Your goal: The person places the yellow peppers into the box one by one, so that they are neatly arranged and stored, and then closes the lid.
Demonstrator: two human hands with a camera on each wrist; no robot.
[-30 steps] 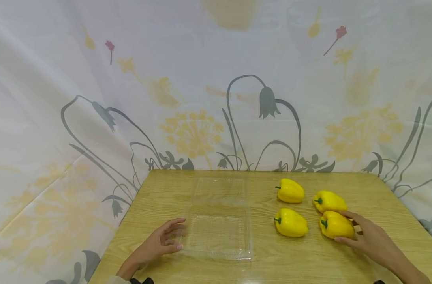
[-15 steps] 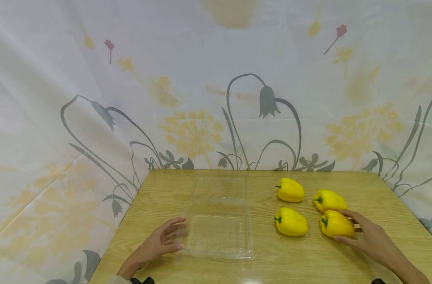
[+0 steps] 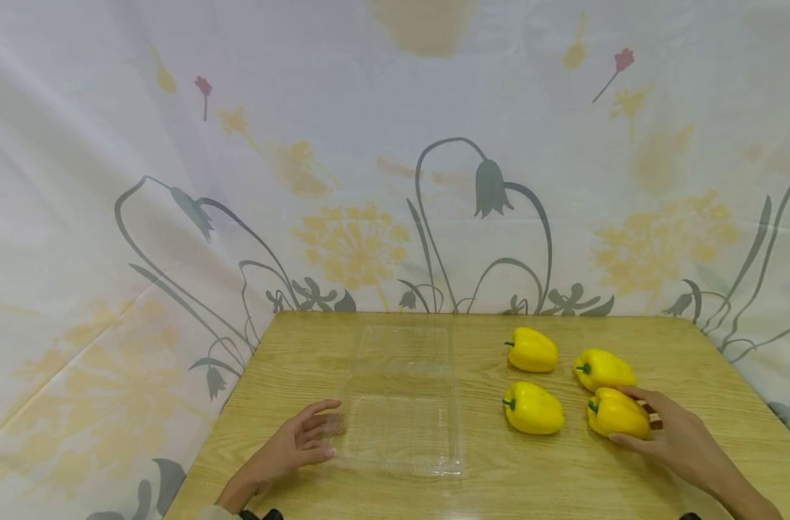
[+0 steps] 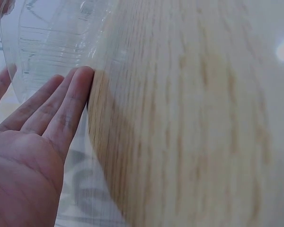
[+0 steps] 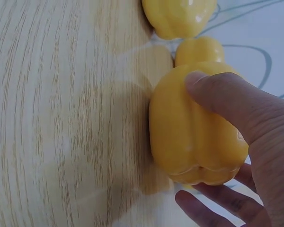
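Note:
My right hand [image 3: 684, 437] holds the nearest right yellow bell pepper [image 3: 619, 414] on the table, with the thumb on its near side and fingers on its far side. In the right wrist view, the thumb [image 5: 222, 92] presses on the glossy lobed pepper [image 5: 196, 137], and some fingers stretch out past its blunt end. A clear plastic clamshell box [image 3: 456, 433] lies unfolded left of the peppers. At its left edge is my left hand [image 3: 284, 448], fingers relaxed. The left wrist view shows those fingers [image 4: 71, 104] extended against the transparent wall [image 4: 52, 42].
More yellow bell peppers stand close by: one just behind the held pepper [image 3: 603, 369], one to its left [image 3: 533, 408], one at the back [image 3: 531, 350]. The wood-grain table [image 3: 291, 347] ends at a flower-printed cloth [image 3: 362, 144].
Both hands stay almost where they were, and the held pepper has barely shifted. The box and the other peppers have not moved.

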